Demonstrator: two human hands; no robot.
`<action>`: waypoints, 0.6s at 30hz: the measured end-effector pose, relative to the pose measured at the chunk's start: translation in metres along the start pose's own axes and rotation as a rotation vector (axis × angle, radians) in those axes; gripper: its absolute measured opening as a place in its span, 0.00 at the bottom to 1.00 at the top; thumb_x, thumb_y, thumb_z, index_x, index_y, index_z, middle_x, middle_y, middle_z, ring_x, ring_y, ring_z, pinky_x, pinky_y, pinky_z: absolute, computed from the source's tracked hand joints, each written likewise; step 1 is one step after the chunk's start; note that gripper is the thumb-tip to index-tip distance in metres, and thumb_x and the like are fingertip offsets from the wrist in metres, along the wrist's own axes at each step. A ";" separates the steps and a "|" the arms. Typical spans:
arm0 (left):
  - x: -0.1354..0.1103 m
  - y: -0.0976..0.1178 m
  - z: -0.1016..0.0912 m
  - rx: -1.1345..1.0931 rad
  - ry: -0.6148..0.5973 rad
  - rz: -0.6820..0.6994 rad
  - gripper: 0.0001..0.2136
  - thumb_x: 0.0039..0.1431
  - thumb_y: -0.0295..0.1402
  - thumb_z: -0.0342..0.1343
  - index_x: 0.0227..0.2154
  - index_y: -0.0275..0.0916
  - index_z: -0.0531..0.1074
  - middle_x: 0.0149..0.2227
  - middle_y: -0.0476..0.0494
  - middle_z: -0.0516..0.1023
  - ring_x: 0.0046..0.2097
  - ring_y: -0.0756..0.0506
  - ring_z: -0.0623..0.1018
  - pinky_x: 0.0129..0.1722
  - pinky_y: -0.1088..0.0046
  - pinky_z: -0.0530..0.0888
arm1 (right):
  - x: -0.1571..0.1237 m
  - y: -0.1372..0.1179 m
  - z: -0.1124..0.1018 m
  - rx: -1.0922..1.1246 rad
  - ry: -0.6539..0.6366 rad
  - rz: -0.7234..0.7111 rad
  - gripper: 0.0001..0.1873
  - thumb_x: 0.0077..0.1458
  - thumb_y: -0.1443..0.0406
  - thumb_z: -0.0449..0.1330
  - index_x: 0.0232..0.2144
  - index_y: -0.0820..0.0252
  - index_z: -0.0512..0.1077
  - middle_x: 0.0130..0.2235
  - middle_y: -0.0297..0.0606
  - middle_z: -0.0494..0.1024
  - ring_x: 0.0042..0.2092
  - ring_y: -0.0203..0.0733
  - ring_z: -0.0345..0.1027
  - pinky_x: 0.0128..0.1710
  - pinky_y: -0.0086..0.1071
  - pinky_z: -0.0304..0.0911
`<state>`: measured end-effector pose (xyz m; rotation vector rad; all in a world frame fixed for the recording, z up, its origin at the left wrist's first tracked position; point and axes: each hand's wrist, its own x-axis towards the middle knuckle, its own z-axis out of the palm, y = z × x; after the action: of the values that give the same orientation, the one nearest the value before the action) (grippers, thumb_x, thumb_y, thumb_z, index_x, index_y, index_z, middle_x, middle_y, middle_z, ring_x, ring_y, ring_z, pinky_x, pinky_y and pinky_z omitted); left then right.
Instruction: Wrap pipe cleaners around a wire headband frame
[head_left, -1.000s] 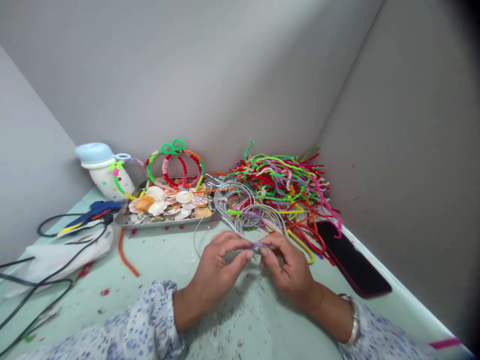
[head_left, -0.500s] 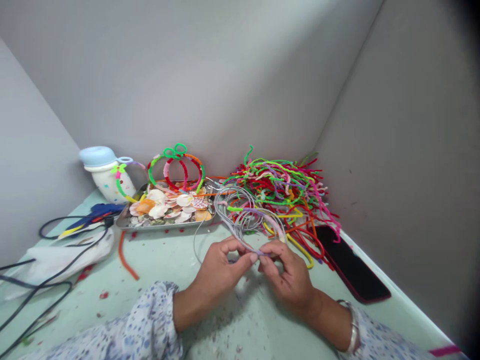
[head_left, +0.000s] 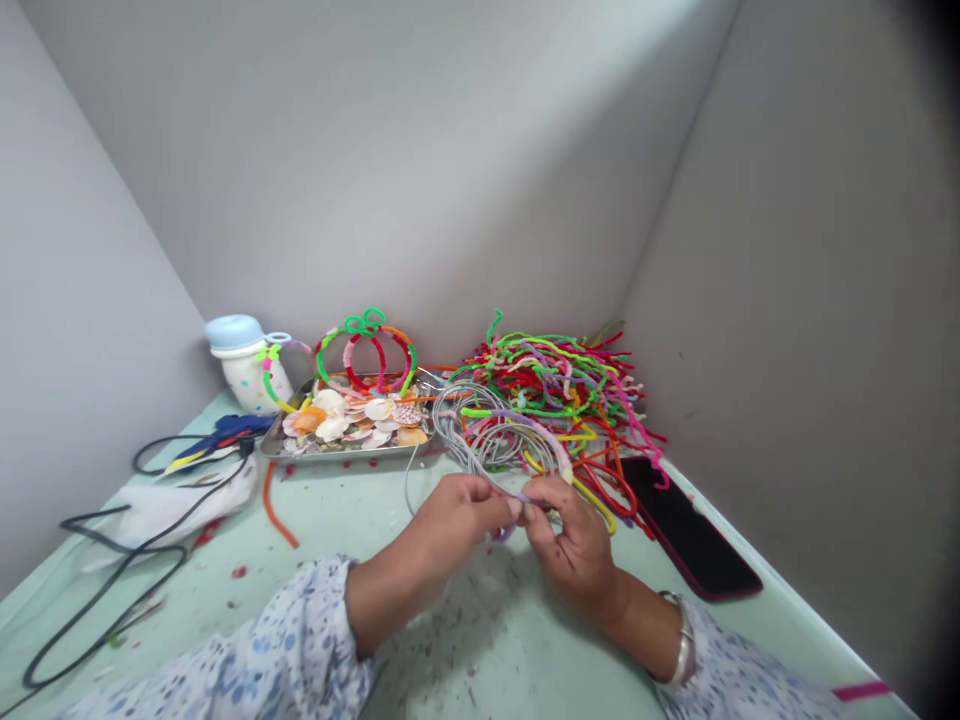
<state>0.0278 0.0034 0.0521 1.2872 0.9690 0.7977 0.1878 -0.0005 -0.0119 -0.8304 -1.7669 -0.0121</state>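
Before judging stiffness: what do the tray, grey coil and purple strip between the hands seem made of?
Tray: likely metal; shiny grey rim. Grey coil: perhaps plastic-coated wire, smooth; its loops look round. Purple strip: probably fuzzy fibre, matte, soft-edged, though blurred.

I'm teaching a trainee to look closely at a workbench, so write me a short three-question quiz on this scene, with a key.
1. Fill in: the left hand and right hand pinch a fuzzy strand coloured ____.
2. True or false: the phone lies to the right of the shell tray.
3. What colour is the lid on the bottle? A) red B) light blue C) yellow

Key: 1. lilac; 2. true; 3. B
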 end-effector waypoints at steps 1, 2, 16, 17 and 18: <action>-0.001 0.003 0.001 -0.015 -0.017 -0.015 0.09 0.49 0.34 0.59 0.19 0.35 0.71 0.19 0.52 0.67 0.24 0.52 0.64 0.28 0.74 0.60 | 0.001 0.000 -0.001 -0.004 0.011 -0.006 0.09 0.59 0.72 0.52 0.39 0.54 0.65 0.30 0.33 0.73 0.32 0.39 0.71 0.32 0.30 0.67; 0.000 0.006 0.003 -0.024 -0.037 -0.028 0.10 0.50 0.34 0.58 0.18 0.35 0.69 0.18 0.53 0.66 0.23 0.52 0.63 0.27 0.74 0.59 | 0.001 0.001 -0.001 -0.008 0.021 -0.007 0.09 0.59 0.72 0.52 0.39 0.54 0.66 0.31 0.33 0.74 0.32 0.39 0.71 0.32 0.30 0.67; -0.011 -0.043 -0.008 0.645 0.270 0.952 0.10 0.58 0.22 0.51 0.41 0.39 0.68 0.35 0.43 0.75 0.38 0.45 0.73 0.39 0.68 0.68 | 0.000 0.020 0.007 0.338 0.103 0.680 0.09 0.63 0.57 0.54 0.40 0.56 0.67 0.24 0.30 0.72 0.26 0.35 0.66 0.26 0.27 0.64; -0.014 -0.048 -0.003 0.685 0.151 1.011 0.11 0.57 0.21 0.51 0.41 0.38 0.68 0.34 0.43 0.75 0.36 0.45 0.73 0.38 0.69 0.68 | 0.003 0.019 0.006 0.380 0.125 0.728 0.11 0.62 0.56 0.55 0.40 0.56 0.67 0.23 0.29 0.72 0.24 0.34 0.65 0.25 0.26 0.63; -0.015 -0.053 0.001 0.729 0.054 1.024 0.10 0.57 0.22 0.51 0.41 0.38 0.68 0.33 0.43 0.76 0.35 0.45 0.73 0.37 0.69 0.69 | 0.007 0.018 0.005 0.426 0.139 0.782 0.12 0.62 0.55 0.55 0.41 0.56 0.67 0.23 0.29 0.72 0.22 0.33 0.62 0.23 0.25 0.60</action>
<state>0.0208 -0.0176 0.0015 2.4875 0.5992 1.3014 0.1923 0.0185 -0.0142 -1.1107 -1.1578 0.7734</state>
